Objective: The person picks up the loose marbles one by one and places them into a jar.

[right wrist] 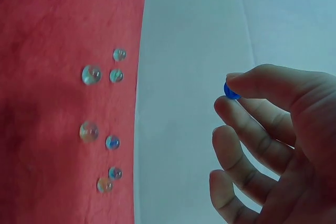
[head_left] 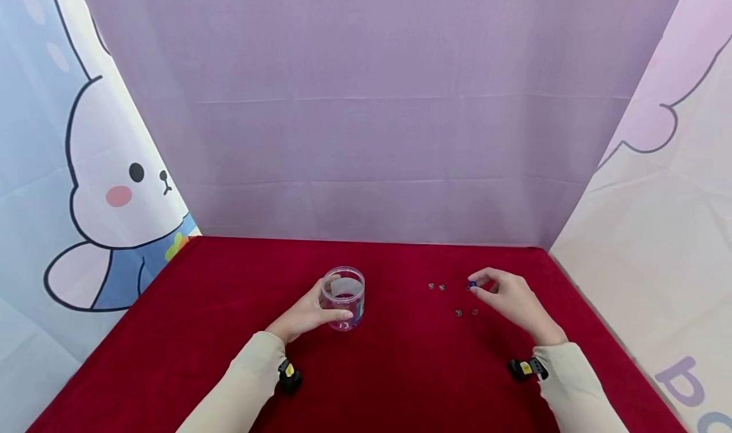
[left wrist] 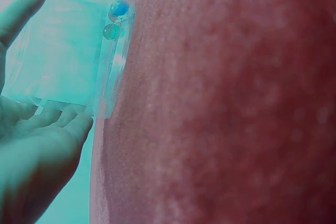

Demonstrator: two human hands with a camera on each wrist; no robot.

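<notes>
My left hand grips a clear plastic jar from its left side, thumb across the front. The jar stands upright with its mouth uncovered. In the left wrist view, a blue marble and a greenish marble show at its bottom. To the right, my right hand pinches a dark blue marble between thumb and fingertip, raised above the cloth. Several glass marbles lie around and below that hand, among them a large clear one, an orange-tinted one and a blue-centred one.
A red cloth covers the table. Behind it hangs a purple curtain. Printed fabric walls stand at both sides, with a cartoon rabbit on the left one. Each wrist wears a small black camera.
</notes>
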